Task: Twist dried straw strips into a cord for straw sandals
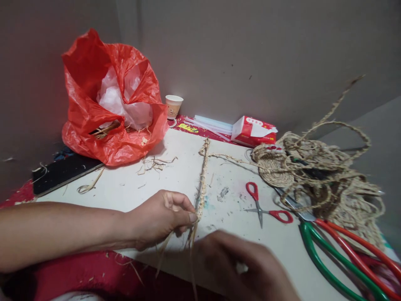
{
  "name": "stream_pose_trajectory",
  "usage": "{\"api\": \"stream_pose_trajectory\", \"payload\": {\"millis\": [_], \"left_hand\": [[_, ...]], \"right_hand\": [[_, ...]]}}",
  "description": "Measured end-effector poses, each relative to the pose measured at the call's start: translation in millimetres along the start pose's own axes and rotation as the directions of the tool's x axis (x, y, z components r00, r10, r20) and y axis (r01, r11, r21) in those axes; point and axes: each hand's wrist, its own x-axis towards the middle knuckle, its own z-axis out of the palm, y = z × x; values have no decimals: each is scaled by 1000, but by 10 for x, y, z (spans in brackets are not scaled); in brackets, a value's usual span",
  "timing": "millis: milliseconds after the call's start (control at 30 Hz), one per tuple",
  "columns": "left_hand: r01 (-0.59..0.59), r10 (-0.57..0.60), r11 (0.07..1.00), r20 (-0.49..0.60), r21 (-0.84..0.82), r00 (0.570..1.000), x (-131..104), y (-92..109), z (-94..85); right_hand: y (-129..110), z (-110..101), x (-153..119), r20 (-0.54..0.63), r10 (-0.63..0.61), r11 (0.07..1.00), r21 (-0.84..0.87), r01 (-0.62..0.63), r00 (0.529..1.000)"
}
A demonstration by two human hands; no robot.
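My left hand (171, 215) pinches the near end of a braided straw cord (203, 179), thumb against fingertips. The cord runs away from me across a white board, then bends right toward a coiled pile of straw braid (326, 167). Loose straw strands (192, 251) hang below the pinch, over the board's near edge. Close to those strands, on the right, is my right hand (247, 267). It is blurred by motion with its fingers curled, and I cannot make out whether a strand is in it.
Small red-handled scissors (258, 205) lie spread right of the cord. Large shears (332, 246) with green and red handles rest by the pile. Behind stand a red plastic bag (115, 144), a paper cup (173, 106) and a tissue pack (252, 130). A dark flat slab (65, 173) lies left.
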Motion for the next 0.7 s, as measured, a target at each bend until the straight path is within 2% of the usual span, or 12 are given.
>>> {"api": "stream_pose_trajectory", "payload": {"millis": [33, 100, 167, 233, 300, 367, 433, 500, 567, 700], "left_hand": [[-7, 7, 1000, 3, -3, 1000, 2, -1, -9], [-29, 29, 999, 12, -21, 1000, 9, -18, -17], [-56, 59, 996, 42, -66, 997, 19, -47, -12], [-81, 88, 992, 64, -100, 994, 30, -73, -1], [-100, 103, 993, 60, -60, 993, 36, -84, 5], [-115, 114, 993, 40, 16, 993, 36, -80, 2], [-129, 126, 990, 46, 64, 991, 32, -70, -9], [-164, 155, 983, 102, 80, 983, 24, -60, -23], [-216, 196, 968, 154, 125, 968, 15, -53, -40], [-347, 318, 853, 139, 390, 938, -4, -35, -88]], "right_hand": [[-24, -48, 23, -72, 65, 990, 134, -55, 995], [-46, -63, 92, -144, 160, 914, 396, -91, 977], [-29, 18, 168, -51, 212, 798, 586, -142, 976], [12, 124, 225, 111, 178, 710, 673, -206, 978], [52, 178, 253, 240, 136, 684, 679, -266, 961], [73, 158, 258, 304, 141, 700, 642, -312, 942], [80, 93, 257, 296, 163, 729, 607, -317, 941], [86, 27, 266, 285, 152, 761, 577, -295, 947], [98, -18, 289, 335, 141, 766, 559, -318, 931], [111, -38, 331, 492, 139, 646, 613, -455, 859]]}}
